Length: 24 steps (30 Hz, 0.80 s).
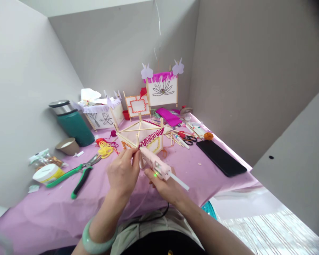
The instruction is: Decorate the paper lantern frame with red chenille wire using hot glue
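Note:
A pale pink glue gun (156, 164) with a white glue stick out of its back is held in my right hand (161, 182), a small green light showing by the thumb. Its nozzle points at the near corner of a wooden-stick frame (130, 130) with paper sides. My left hand (124, 169) pinches at that same corner, where the magenta looped yarn (152, 137) ends; its fingertips are closed on the yarn end or the stick, too small to tell. The magenta trim runs along the frame's upper right edge, above a yellow outline on the panel.
Green-handled pliers (81, 172), a teal flask (76, 125), a brown cup (68, 146) and yellow yarn (105, 149) lie left. A black phone (221, 158), scissors (188, 139) and an orange yarn ball (208, 136) are right. Decorated panels (162, 90) stand behind.

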Motion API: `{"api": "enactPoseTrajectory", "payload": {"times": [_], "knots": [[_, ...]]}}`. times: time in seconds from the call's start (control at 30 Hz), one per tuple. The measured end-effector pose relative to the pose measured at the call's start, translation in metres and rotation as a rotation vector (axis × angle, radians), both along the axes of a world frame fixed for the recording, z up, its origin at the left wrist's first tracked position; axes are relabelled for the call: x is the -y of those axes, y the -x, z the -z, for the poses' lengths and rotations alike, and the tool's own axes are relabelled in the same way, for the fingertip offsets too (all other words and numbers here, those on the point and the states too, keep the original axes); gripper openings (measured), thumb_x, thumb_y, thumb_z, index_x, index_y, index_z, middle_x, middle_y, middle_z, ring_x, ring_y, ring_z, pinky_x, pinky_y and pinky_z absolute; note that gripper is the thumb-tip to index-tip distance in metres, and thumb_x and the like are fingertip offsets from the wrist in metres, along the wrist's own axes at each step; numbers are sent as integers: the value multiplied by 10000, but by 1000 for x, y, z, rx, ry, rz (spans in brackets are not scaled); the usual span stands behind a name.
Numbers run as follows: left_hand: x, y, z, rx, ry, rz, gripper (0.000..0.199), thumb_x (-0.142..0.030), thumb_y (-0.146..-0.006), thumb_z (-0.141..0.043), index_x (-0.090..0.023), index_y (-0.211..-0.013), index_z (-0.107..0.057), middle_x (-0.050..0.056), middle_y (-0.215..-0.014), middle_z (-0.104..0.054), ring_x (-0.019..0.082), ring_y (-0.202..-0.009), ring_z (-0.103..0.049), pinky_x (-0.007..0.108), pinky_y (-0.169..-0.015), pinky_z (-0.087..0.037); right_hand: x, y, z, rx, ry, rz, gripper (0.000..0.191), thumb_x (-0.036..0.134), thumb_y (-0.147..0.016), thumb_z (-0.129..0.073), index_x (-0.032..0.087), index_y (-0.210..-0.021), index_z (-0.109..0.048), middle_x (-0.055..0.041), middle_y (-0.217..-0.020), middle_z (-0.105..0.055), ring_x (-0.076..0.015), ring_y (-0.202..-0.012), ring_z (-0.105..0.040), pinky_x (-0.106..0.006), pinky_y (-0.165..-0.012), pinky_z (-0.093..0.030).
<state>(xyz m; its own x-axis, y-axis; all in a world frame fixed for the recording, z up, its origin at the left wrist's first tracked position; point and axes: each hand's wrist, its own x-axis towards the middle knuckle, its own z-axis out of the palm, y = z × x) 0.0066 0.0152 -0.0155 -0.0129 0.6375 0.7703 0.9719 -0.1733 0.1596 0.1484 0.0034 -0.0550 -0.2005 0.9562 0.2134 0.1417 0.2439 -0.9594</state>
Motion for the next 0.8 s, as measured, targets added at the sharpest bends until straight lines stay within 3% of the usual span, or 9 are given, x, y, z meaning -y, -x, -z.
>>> {"api": "enactPoseTrajectory", "payload": {"times": [0.1, 0.23, 0.37, 0.53, 0.63, 0.8], "knots": [[1, -3, -1, 67, 1, 17, 167, -293, -857, -566, -195, -819, -695, 11, -692, -699, 140, -573, -610, 249, -589, -406, 0, -1, 0, -1, -6, 4, 277, 409, -851, -570, 196, -673, -575, 4, -552, -595, -145, -539, -578, -228, -496, -451], [4, -8, -1, 342, 95, 60, 138, -315, -825, -602, -194, -793, -658, -33, -566, -629, 108, -475, -567, 222, -530, -405, 1, -1, -2, -27, -1, 1, 264, 400, -844, -572, 197, -675, -572, 7, -560, -586, -135, -529, -561, -223, -492, -446], [1, -8, 2, 578, 185, 119, 186, -374, -816, -606, -191, -785, -602, -28, -592, -629, 113, -483, -584, 220, -493, -415, 1, 0, -4, -50, 13, 4, 245, 390, -836, -575, 196, -687, -571, 13, -559, -575, -133, -516, -554, -225, -487, -441], [-7, -6, 7, 708, 190, 198, 164, -341, -792, -625, -190, -776, -563, -25, -613, -610, 115, -502, -581, 222, -485, -442, 1, 0, -2, -37, 10, -2, 250, 393, -838, -571, 196, -682, -571, 7, -570, -586, -139, -525, -569, -231, -498, -451], [-8, -6, 6, 711, 187, 211, 157, -325, -792, -621, -199, -778, -528, -37, -620, -596, 111, -505, -579, 219, -490, -444, 2, -1, -1, -25, 18, 26, 271, 407, -836, -575, 198, -665, -563, 9, -551, -579, -130, -507, -548, -224, -481, -438], [-6, -5, 2, 463, 140, 104, 118, -280, -791, -614, -204, -823, -530, -31, -677, -643, 115, -531, -591, 233, -538, -434, 3, -4, -3, -15, 7, 24, 291, 405, -844, -556, 203, -635, -546, 14, -538, -565, -124, -501, -537, -223, -479, -433]]}}
